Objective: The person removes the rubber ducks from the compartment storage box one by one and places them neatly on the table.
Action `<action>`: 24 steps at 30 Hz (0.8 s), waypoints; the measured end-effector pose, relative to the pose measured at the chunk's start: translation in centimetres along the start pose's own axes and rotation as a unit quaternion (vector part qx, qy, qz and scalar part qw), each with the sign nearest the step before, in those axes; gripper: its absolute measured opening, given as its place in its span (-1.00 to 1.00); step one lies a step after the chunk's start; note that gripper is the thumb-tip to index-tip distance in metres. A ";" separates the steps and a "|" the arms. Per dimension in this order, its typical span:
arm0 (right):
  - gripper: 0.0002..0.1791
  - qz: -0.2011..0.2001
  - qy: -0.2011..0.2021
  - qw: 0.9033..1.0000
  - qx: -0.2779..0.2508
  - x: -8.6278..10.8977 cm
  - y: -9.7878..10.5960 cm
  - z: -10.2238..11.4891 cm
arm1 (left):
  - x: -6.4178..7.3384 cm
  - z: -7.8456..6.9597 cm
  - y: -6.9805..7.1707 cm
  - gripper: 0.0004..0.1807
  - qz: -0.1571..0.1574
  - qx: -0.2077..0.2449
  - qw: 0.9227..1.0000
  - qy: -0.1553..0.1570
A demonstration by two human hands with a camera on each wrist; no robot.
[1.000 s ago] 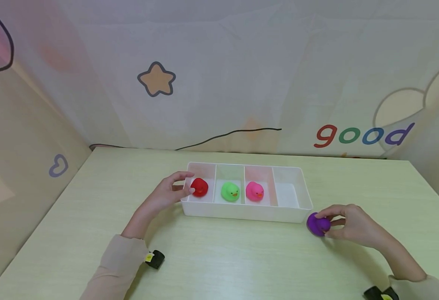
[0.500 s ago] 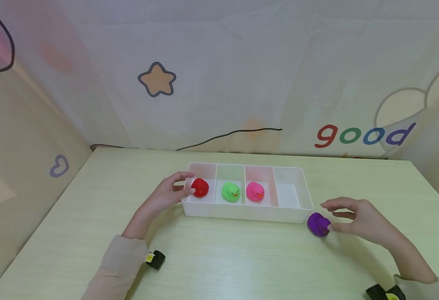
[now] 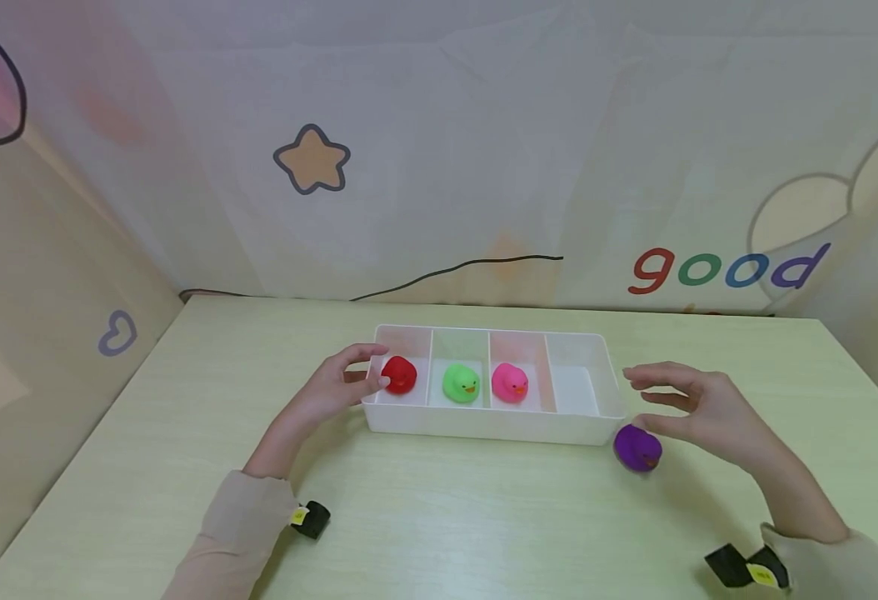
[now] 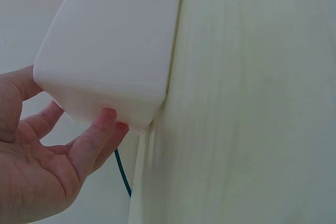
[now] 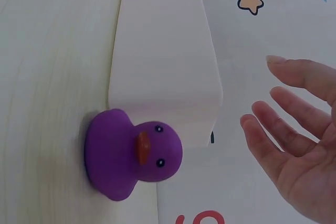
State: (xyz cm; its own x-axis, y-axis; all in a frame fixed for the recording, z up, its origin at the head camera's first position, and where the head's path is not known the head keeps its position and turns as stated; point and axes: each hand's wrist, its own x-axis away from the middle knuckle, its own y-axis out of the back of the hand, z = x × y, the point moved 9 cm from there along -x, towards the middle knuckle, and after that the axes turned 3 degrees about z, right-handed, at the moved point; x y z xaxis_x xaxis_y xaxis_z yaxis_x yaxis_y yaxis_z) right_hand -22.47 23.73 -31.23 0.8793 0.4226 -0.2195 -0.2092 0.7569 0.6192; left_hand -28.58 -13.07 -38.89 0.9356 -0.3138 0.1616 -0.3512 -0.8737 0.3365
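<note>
A long white divided tray [image 3: 484, 425] lies on the table. My left hand [image 3: 326, 387] grips its left end, the thumb over the rim close to a red rubber duck [image 3: 400, 375] in the leftmost compartment. In the left wrist view, the fingers [image 4: 97, 142] lie against the tray's outer end wall [image 4: 110, 51]. A purple rubber duck [image 3: 637, 448] sits on the table by the tray's near right corner. Just above and behind it hovers my right hand [image 3: 697, 412], fingers spread; the right wrist view shows it apart from the purple duck [image 5: 128, 156].
The second compartment holds a green rubber duck [image 3: 461, 383] and the third a pink one, a rubber duck [image 3: 510, 383]. The tray's rightmost compartment [image 3: 576, 387] has a bare floor. A printed cloth backdrop [image 3: 439, 167] rises behind the pale wooden table [image 3: 469, 517].
My right hand has let go of the purple duck and risen up and back from it. The duck stays by the tray corner. My left hand has not moved.
</note>
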 end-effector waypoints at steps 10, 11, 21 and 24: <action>-0.48 0.009 0.023 0.999 -0.020 -2.2 -1.8 1.9 | -0.1 0.0 0.0 -0.48 -0.001 -0.003 1.000 -0.003; -0.48 0.011 0.021 1.000 -0.019 -2.4 -2.0 2.0 | -0.1 0.0 0.0 -0.48 -0.001 -0.003 1.000 -0.003; -0.44 0.029 0.010 0.999 -0.037 -4.5 -3.9 2.5 | 0.0 -0.1 0.0 -0.48 -0.001 -0.009 1.000 -0.011; -0.43 0.035 0.007 0.998 -0.050 -5.1 -4.5 2.5 | 0.0 -0.2 -0.1 -0.47 0.001 -0.008 1.000 -0.011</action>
State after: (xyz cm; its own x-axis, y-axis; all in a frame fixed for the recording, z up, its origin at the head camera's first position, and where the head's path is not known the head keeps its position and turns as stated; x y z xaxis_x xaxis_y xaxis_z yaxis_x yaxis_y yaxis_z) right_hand -24.97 16.89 -31.05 0.8552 0.4824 -0.1897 -0.3121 0.7714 0.5545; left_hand -28.55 -12.97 -38.76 0.9351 -0.3244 0.1429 -0.3543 -0.8670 0.3504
